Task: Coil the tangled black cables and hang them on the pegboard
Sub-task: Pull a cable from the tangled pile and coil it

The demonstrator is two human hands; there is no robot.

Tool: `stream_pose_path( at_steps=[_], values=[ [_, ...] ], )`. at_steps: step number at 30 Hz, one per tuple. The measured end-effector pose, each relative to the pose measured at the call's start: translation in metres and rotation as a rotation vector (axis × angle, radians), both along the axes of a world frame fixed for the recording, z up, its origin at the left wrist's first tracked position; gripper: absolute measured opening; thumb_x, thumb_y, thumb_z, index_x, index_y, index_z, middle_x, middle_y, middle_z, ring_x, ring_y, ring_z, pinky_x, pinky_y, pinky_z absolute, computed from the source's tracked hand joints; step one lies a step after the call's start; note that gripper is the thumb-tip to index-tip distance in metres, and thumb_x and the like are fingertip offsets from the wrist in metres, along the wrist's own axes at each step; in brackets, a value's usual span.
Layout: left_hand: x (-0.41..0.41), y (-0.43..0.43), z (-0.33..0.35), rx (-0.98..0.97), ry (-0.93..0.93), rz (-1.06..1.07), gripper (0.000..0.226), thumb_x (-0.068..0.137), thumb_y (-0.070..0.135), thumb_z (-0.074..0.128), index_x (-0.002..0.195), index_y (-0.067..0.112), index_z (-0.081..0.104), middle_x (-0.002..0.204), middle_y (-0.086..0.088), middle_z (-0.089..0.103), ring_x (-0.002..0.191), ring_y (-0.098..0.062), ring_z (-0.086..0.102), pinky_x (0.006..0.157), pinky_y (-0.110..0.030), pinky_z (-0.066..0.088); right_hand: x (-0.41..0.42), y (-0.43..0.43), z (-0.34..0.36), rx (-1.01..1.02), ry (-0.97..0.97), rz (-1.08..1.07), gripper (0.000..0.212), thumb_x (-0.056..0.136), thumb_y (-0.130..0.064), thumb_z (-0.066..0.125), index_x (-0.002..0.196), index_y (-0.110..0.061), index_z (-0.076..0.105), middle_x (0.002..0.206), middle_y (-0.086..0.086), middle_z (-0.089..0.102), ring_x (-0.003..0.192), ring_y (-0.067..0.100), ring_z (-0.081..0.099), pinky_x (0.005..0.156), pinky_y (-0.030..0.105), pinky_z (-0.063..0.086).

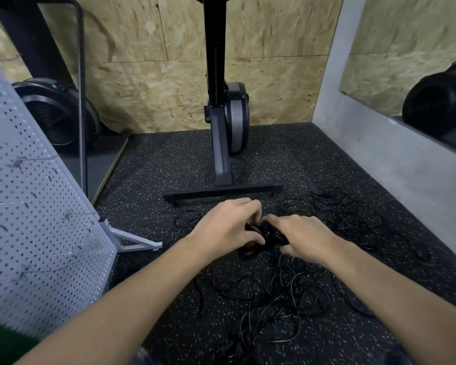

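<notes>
Two hands meet in the middle of my view, low over the floor (156, 167), a black rubber mat flecked with pale specks. My left hand (229, 227) has its fingers curled over a small cable bundle (270, 234) with the thumb tucked along its near side, so that grip is clenched on the bundle. My right hand (303, 235) comes in from the other side, and its grip is wrapped round the same bundle. Whether the two hands actually touch each other, I cannot tell. The bundle is black and glossy, held between them just above the floor; I cannot make out how many turns it has.

Loose cables (287, 293) lie tangled on the floor beneath my forearms, thin black strands looping over one another. More of them spread off to the right, near the foot of a grey wall (379, 154).

At my left stands the pegboard (37, 206), a pale perforated panel tilted back on a white stand foot (134, 241), with a few wire hooks (69, 214) sticking out of it. It is well apart from the bundle. Beyond my knuckles an upright exercise machine (221, 127) rests on a crossbar foot, backed by a chipboard wall (142, 75). A mirror (406, 48) hangs at the right.
</notes>
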State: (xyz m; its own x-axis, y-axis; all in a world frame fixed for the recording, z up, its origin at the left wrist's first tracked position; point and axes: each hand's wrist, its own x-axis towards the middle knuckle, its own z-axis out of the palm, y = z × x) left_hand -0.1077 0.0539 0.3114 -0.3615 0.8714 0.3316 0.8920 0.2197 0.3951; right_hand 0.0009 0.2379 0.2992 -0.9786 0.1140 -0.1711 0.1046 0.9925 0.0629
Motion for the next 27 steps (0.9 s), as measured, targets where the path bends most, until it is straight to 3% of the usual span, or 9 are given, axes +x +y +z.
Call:
stream_pose_path(
  at_steps=[3, 6, 11, 14, 17, 20, 22, 25, 27],
  values=[
    [-0.010, -0.002, -0.005, -0.039, -0.104, -0.087, 0.033, 0.075, 0.037, 0.091, 0.085, 0.020, 0.064, 0.082, 0.013, 0.061, 0.078, -0.007, 0.056, 0.072, -0.032, 0.050, 0.002, -0.004, 0.000, -0.026, 0.012, 0.133, 0.064, 0.093, -0.033, 0.070, 0.148, -0.034, 0.036, 0.132, -0.009, 0.062, 0.118, 0.020, 0.065, 0.086, 0.039, 0.052],
    [-0.016, -0.008, -0.010, -0.035, -0.309, -0.131, 0.032, 0.078, 0.031, 0.091, 0.098, 0.022, 0.067, 0.091, 0.008, 0.066, 0.086, -0.007, 0.060, 0.079, -0.033, 0.052, 0.006, -0.004, 0.004, -0.054, 0.056, 0.196, 0.061, 0.092, -0.034, 0.071, 0.145, -0.036, 0.041, 0.132, -0.013, 0.061, 0.119, 0.015, 0.063, 0.090, 0.039, 0.053],
    [-0.028, -0.015, -0.008, -0.066, -0.592, -0.180, 0.023, 0.084, 0.023, 0.087, 0.102, 0.019, 0.073, 0.097, -0.006, 0.074, 0.095, -0.019, 0.070, 0.095, -0.042, 0.054, 0.011, -0.011, 0.004, -0.123, 0.108, 0.268, 0.054, 0.094, -0.036, 0.068, 0.141, -0.036, 0.042, 0.128, -0.015, 0.060, 0.119, 0.012, 0.059, 0.082, 0.034, 0.047],
    [-0.037, -0.020, -0.009, -0.005, -0.742, -0.145, 0.017, 0.089, 0.019, 0.083, 0.103, 0.011, 0.077, 0.093, -0.017, 0.075, 0.088, -0.019, 0.070, 0.094, -0.035, 0.055, 0.012, -0.014, 0.005, -0.186, 0.160, 0.253, 0.056, 0.093, -0.036, 0.069, 0.144, -0.034, 0.045, 0.133, -0.016, 0.060, 0.121, 0.011, 0.058, 0.088, 0.035, 0.051],
    [-0.041, -0.025, -0.011, -0.032, -0.870, -0.090, 0.015, 0.089, 0.020, 0.081, 0.101, 0.011, 0.078, 0.088, -0.010, 0.074, 0.087, -0.019, 0.070, 0.099, -0.041, 0.055, 0.011, -0.017, 0.005, -0.249, 0.176, 0.256, 0.066, 0.092, -0.034, 0.069, 0.152, -0.039, 0.040, 0.140, -0.019, 0.058, 0.125, 0.007, 0.057, 0.094, 0.039, 0.053],
    [-0.047, -0.028, -0.018, -0.032, -0.871, 0.006, 0.015, 0.084, 0.030, 0.086, 0.094, 0.021, 0.080, 0.092, -0.001, 0.074, 0.090, -0.015, 0.068, 0.098, -0.042, 0.054, 0.014, -0.022, 0.005, -0.403, 0.181, 0.240, 0.071, 0.091, -0.033, 0.071, 0.151, -0.048, 0.037, 0.142, -0.026, 0.057, 0.125, 0.001, 0.057, 0.100, 0.038, 0.051],
    [-0.046, -0.028, -0.022, -0.040, -0.913, 0.012, 0.019, 0.083, 0.042, 0.082, 0.092, 0.025, 0.080, 0.093, 0.001, 0.075, 0.089, -0.014, 0.069, 0.091, -0.037, 0.056, 0.015, -0.022, 0.005, -0.466, 0.219, 0.221, 0.073, 0.089, -0.034, 0.073, 0.150, -0.051, 0.038, 0.141, -0.028, 0.058, 0.124, -0.001, 0.058, 0.103, 0.038, 0.051],
    [-0.038, -0.025, -0.031, -0.096, -1.164, 0.020, 0.039, 0.094, 0.054, 0.062, 0.093, 0.018, 0.077, 0.093, -0.001, 0.075, 0.090, -0.015, 0.071, 0.086, -0.031, 0.053, 0.015, -0.021, 0.003, -0.579, 0.251, 0.179, 0.070, 0.088, -0.033, 0.077, 0.145, -0.053, 0.042, 0.130, -0.026, 0.064, 0.117, 0.000, 0.062, 0.099, 0.042, 0.054],
    [-0.041, -0.025, -0.046, -0.128, -1.288, 0.034, 0.050, 0.105, 0.051, 0.052, 0.112, 0.007, 0.073, 0.111, -0.010, 0.074, 0.113, -0.027, 0.069, 0.095, -0.036, 0.051, 0.015, -0.022, 0.004, -0.706, 0.285, 0.154, 0.065, 0.089, -0.024, 0.078, 0.141, -0.049, 0.047, 0.121, -0.016, 0.069, 0.110, 0.008, 0.067, 0.094, 0.045, 0.056]
  ],
)
